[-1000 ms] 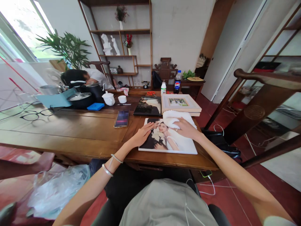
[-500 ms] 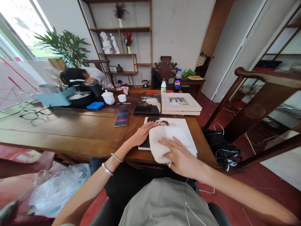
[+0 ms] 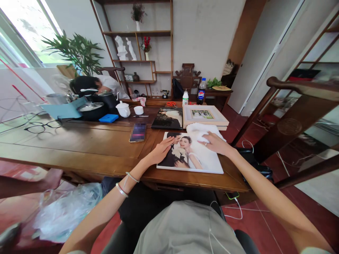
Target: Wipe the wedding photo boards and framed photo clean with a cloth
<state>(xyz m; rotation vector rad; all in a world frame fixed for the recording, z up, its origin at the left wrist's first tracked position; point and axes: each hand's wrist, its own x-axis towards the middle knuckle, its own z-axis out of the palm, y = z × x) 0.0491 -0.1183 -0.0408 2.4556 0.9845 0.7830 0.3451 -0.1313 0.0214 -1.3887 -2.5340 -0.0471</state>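
Note:
A large photo print (image 3: 201,160) of a couple lies flat on the wooden table (image 3: 79,148) in front of me. My left hand (image 3: 160,151) rests flat on the print's left edge, fingers stretched out. My right hand (image 3: 215,143) presses a white cloth (image 3: 198,130) onto the print's far right corner, fingers curled over the cloth.
Behind the print lie a dark photo (image 3: 168,118) and a stacked white frame (image 3: 203,115). A phone (image 3: 137,132), glasses (image 3: 39,127), teapot (image 3: 123,109), pots and bottles stand further back. A person (image 3: 91,84) bends at the far left. A wooden chair (image 3: 299,120) stands right.
My right hand has slid the cloth from the print's near edge back up to its far right corner. My left hand has stayed on the left edge.

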